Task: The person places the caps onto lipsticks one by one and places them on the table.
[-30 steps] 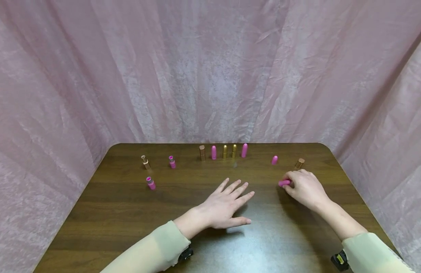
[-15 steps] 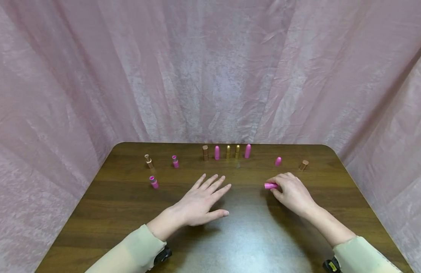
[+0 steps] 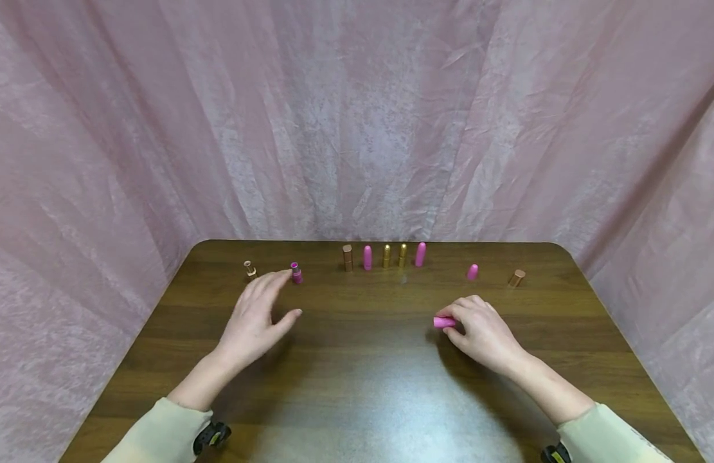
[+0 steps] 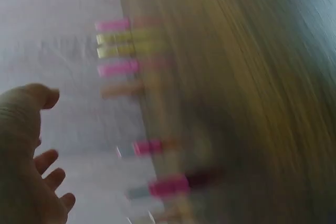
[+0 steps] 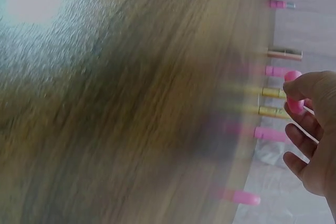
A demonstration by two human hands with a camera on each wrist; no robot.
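My right hand (image 3: 481,334) pinches a pink lipstick cap (image 3: 444,322) between thumb and fingers, held sideways just above the table. In the right wrist view the same cap (image 5: 294,92) sits between thumb and forefinger. My left hand (image 3: 249,321) hovers over the left of the table, fingers extended, thumb apart, holding nothing. Beyond its fingertips stands an uncapped pink lipstick tube (image 3: 296,274). Farther left is an uncapped rose-gold tube (image 3: 250,270), partly behind the hand. A nearer uncapped pink tube (image 4: 168,186) shows blurred in the left wrist view; the hand hides it from the head camera.
Along the back edge of the wooden table (image 3: 357,360) stand a bronze lipstick (image 3: 348,258), two gold lipsticks (image 3: 386,256) and two pink lipsticks (image 3: 420,254). Toward the right are a pink cap (image 3: 473,272) and a bronze cap (image 3: 517,278). A pink curtain (image 3: 357,128) hangs behind.
My left hand has moved left from mid-table, over the nearer pink tube. My right hand has brought the pink cap leftward and toward me from near the bronze cap, turning it level.
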